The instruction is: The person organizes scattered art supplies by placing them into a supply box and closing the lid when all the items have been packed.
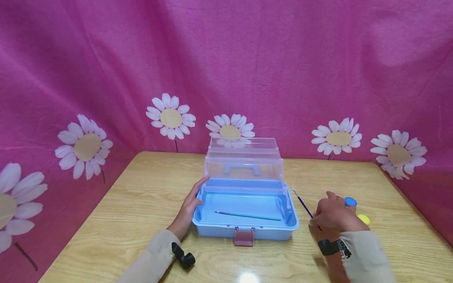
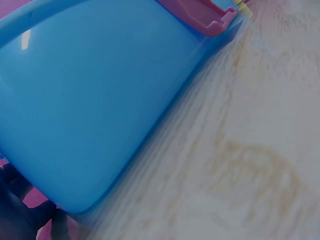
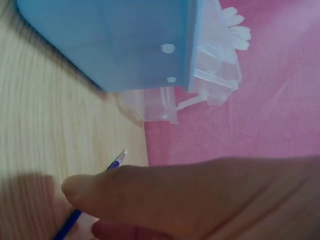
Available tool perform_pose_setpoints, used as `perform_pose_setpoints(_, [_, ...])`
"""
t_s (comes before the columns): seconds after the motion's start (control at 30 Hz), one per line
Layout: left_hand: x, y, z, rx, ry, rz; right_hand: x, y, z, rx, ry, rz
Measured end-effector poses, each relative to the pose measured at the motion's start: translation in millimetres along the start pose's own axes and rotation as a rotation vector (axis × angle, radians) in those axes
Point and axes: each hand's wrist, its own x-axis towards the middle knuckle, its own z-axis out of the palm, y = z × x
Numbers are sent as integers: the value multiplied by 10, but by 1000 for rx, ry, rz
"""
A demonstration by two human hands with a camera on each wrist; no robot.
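A light blue plastic box (image 1: 244, 234) with a raised clear lid (image 1: 244, 151) and a pink latch (image 1: 244, 237) stands on the table. Inside it lies a teal paintbrush (image 1: 247, 216). My left hand (image 1: 187, 210) holds the box's left side, thumb over the rim and fingers along the outer wall; only part of it shows in the left wrist view. Right of the box, my right hand (image 1: 334, 212) pinches a dark blue paintbrush (image 1: 302, 203) near the table top. In the right wrist view the thumb (image 3: 95, 190) crosses the brush's handle and hides part of it.
A blue round item (image 1: 350, 201) and a yellow one (image 1: 363, 219) sit beyond the right hand, partly hidden by it. The wooden table (image 1: 152, 184) ends at a pink flowered cloth (image 1: 283, 78) behind and at both sides.
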Motion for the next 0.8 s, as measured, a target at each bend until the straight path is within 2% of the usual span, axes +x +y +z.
perform_pose_setpoints(0.13, [3, -6, 1, 5, 0, -2, -5, -21, 10, -17, -11, 6])
perform_pose_setpoints(0.37, [8, -11, -1, 12, 2, -2, -5, -58, 34, -40, 21, 20])
perform_pose_setpoints(0.57, [1, -17, -5, 8, 4, -5, 20, -70, 39, -49, 4, 46])
perform_pose_setpoints(0.8, [-4, 3, 6, 15, 13, -7, 23, -69, 53, -47, 38, 39])
